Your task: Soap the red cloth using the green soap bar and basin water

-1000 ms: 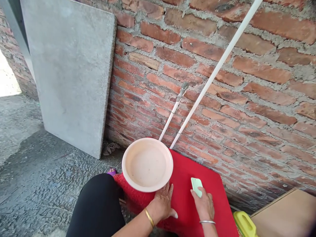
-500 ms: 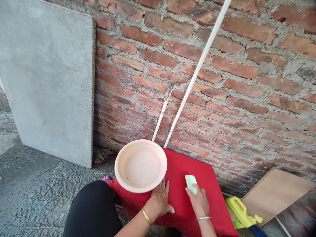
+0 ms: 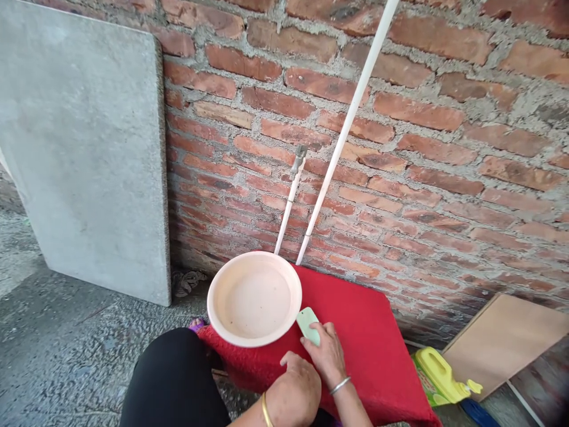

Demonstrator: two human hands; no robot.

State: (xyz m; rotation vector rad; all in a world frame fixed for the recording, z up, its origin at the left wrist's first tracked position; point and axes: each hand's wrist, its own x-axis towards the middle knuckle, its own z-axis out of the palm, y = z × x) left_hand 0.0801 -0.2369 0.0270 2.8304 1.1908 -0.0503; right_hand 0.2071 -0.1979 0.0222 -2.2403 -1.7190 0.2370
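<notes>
Yellow jug (image 3: 446, 386); bundle (image 3: 189, 283), possibly cloth.

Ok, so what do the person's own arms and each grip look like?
The left grip and right grip are ungloved human hands. No sleeve shows on either forearm. A gold-coloured bangle circles the left wrist, a silver-coloured bangle the right.

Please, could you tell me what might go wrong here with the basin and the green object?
The basin sits near the left end of the red cloth, so a push might tip it off. The right hand holds the green object close to the rim; it could knock it. The left hand is not steadying the basin.
</notes>
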